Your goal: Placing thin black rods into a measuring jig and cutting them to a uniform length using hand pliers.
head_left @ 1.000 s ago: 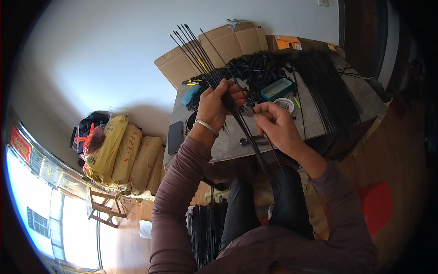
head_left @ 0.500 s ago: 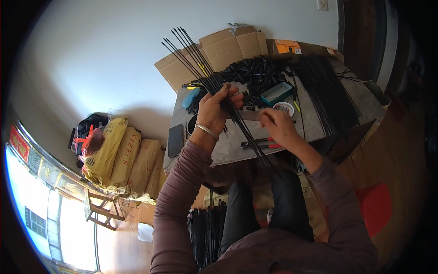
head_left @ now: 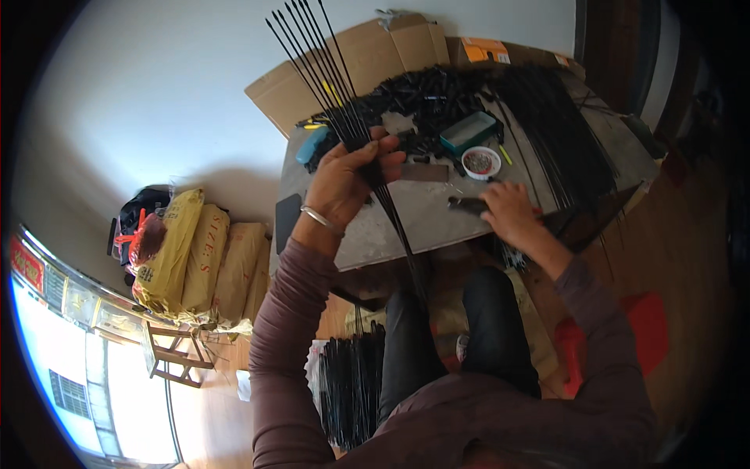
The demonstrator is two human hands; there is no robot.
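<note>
My left hand point(head_left: 348, 176) is closed around a bundle of long thin black rods point(head_left: 328, 102). Their upper ends fan out above the fist, with small dark tips, and the lower lengths run together down toward my knees. On the right, my right hand point(head_left: 516, 215) is closed over a pliers-like tool point(head_left: 467, 205) at the table's near side. The tool's dark head sticks out left of my fingers, and a bit of red handle shows behind them. Between the hands, a flat grey-brown bar point(head_left: 424, 173) lies on the table point(head_left: 375, 234).
Black tubular parts point(head_left: 430, 94) are heaped at the back before a cardboard sheet point(head_left: 336, 59). Nearby are a teal tray point(head_left: 469, 133) and a white cup point(head_left: 480, 162) of small pieces. More black rods point(head_left: 555, 141) lie right; others point(head_left: 351, 383) stand by my leg. Sacks point(head_left: 203, 258) stand left.
My right hand has moved from beside the flat bar to the red-handled tool and closed on it. The rods in my left hand have swung, their lower ends going left. The whole view has shifted slightly.
</note>
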